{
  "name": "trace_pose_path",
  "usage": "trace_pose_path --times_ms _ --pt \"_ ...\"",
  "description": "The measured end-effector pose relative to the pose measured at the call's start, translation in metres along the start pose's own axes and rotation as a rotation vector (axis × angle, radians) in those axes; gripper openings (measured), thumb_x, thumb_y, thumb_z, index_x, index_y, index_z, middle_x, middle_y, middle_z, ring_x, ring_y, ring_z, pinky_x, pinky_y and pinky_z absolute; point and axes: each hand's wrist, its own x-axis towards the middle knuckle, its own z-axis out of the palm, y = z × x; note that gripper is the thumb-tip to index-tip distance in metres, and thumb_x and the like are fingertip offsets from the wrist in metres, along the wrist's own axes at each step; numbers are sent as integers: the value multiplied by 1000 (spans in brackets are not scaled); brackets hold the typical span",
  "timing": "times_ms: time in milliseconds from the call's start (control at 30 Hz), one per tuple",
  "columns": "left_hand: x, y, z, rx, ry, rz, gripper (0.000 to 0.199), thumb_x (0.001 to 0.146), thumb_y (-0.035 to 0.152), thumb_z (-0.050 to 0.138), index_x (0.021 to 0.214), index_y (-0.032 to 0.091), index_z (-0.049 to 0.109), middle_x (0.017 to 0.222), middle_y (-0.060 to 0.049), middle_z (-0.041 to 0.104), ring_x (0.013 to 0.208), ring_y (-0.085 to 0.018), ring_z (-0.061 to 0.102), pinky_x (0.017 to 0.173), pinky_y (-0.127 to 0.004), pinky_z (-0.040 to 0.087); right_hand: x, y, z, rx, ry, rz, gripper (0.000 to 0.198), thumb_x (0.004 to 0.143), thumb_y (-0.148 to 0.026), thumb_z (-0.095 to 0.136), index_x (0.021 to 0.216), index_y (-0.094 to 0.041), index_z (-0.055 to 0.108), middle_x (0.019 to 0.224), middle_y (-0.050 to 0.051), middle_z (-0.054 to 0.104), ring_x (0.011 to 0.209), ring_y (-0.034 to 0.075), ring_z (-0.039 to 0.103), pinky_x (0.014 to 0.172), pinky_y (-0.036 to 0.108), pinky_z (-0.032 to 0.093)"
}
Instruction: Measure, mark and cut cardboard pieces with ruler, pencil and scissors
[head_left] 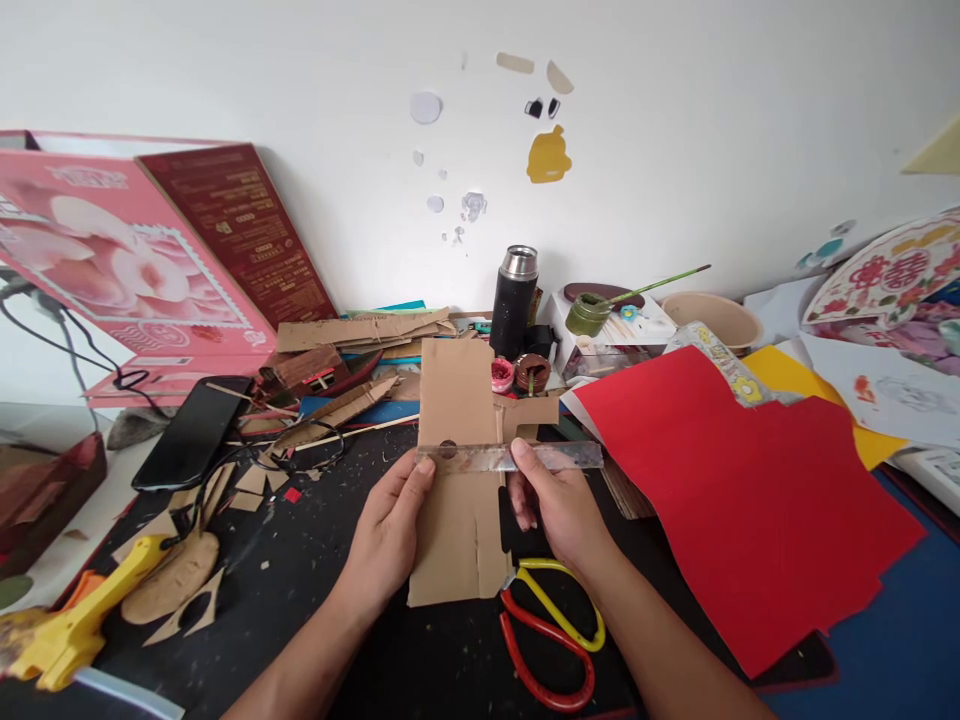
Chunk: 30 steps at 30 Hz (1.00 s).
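A tall piece of brown cardboard (454, 540) is held in front of me, a fold or crease running down its lower right side. Across it lies a clear plastic ruler (555, 457), roughly level. My left hand (394, 520) grips the cardboard's left edge, its thumb at the ruler's left end and its fingers mostly hidden behind. My right hand (559, 500) pinches the ruler right of its middle, thumb on top and fingers curled below. Just beneath that hand, scissors (551, 630) with one red and one yellow handle loop lie on the black mat; their blades are hidden.
To the left are a yellow glue gun (97, 620), a black phone (191, 432) and cardboard scraps (251, 480). Behind stand a black thermos (514, 305) and a green paint jar (587, 315) with a brush. Red paper (765, 500) spreads over the right side.
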Motion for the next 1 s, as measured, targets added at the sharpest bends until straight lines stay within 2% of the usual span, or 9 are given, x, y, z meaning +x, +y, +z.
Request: trace_pose_path --times_ms 167,367,800,1000 --pt "-1 -1 1 22 29 -6 52 88 68 74 107 21 84 106 -10 83 94 -29 75 75 -31 56 1 1 -1 -5 9 17 69 83 -83 71 61 -20 56 47 -4 54 33 8 47 35 19 30" --pt "-1 3 3 24 -2 -9 56 88 70 73 110 19 83 104 -11 83 97 -33 76 76 -33 58 1 0 -1 -3 19 4 69 82 -83 72 60 -20 55 46 -3 54 34 8 46 35 19 31" --pt "0 3 3 1 -18 1 54 89 66 74 117 20 82 118 -12 83 105 -34 77 91 -38 59 1 1 -1 14 10 -26 65 87 -78 71 61 -20 56 48 -4 55 34 8 46 36 20 31" --pt "1 1 1 2 -22 13 52 91 64 74 115 19 82 118 -11 83 106 -32 76 87 -35 58 0 0 0 15 4 -41 65 89 -76 70 59 -20 56 47 -4 53 34 8 46 37 20 30"
